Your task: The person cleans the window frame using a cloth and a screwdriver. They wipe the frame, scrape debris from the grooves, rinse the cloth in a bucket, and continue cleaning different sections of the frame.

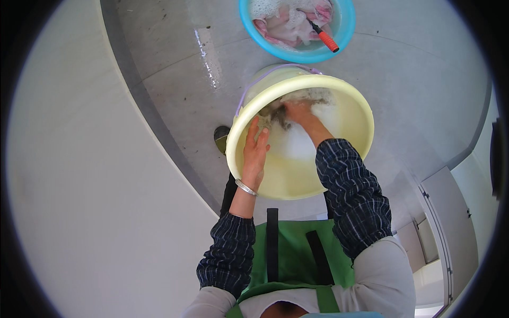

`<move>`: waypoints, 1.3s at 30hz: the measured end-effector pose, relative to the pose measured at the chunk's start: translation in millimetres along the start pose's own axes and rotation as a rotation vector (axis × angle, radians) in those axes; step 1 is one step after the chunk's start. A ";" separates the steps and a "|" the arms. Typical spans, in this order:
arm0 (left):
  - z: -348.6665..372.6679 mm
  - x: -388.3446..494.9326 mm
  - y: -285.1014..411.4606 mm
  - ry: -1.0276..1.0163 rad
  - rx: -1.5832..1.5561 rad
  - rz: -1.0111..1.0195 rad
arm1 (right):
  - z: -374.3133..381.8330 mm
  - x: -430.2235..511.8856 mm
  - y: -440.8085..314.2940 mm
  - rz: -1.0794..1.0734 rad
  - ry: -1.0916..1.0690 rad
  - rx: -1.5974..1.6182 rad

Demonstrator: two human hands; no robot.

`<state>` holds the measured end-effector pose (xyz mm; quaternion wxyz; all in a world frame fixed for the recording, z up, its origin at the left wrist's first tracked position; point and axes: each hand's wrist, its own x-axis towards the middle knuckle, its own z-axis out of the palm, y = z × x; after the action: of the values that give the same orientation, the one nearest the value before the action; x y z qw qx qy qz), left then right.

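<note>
A pale yellow plastic bucket (302, 191) stands in front of me with its wide mouth facing me. My right hand (299, 111) reaches deep inside, by a dark, wet, blurred mass (279, 115) that may be cloth. Its fingers are mostly hidden, so whether they grip that mass cannot be told. White suds (318, 94) lie past this hand against the far inner wall. Just inside the left part of the rim is my left hand (255, 153), fingers extended and slightly apart, with nothing seen in it. A silver bangle (246, 187) circles that wrist.
Beyond the bucket, a blue basin (294, 57) holds sudsy water and pink-and-white cloth (278, 26). A red-handled tool (328, 41) leans in it. The bucket's purple handle (254, 81) rests against its far side. A white wall or panel (99, 179) borders the grey floor (179, 91) on the left.
</note>
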<state>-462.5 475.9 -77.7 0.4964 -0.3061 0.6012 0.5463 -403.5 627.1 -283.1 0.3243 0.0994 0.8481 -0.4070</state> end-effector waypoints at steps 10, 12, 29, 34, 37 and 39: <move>12.9 0.2 23.3 -0.209 -0.812 -0.060 | -124.7 -166.6 -189.8 -0.322 0.250 0.121; 10.5 -0.6 11.1 -0.142 -0.801 -0.053 | -131.9 -196.0 -234.0 -0.307 0.191 0.184; 11.0 -5.4 17.7 0.110 0.035 0.300 | -101.6 -45.8 -65.0 0.181 0.545 -0.002; 6.2 -3.4 21.5 0.105 -0.093 0.001 | -33.0 -52.2 -56.8 0.069 0.325 -0.312; 7.6 -3.6 22.5 0.083 -0.202 -0.067 | -22.3 -30.0 -25.9 -0.195 0.129 -0.054; 9.5 -3.4 25.0 0.054 -0.265 -0.071 | -36.9 -10.6 -9.7 0.232 0.094 0.620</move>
<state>-481.7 489.9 -64.9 0.4543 -0.4049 0.5257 0.5944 -416.9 649.7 -253.4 0.2832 0.3078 0.6812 -0.6009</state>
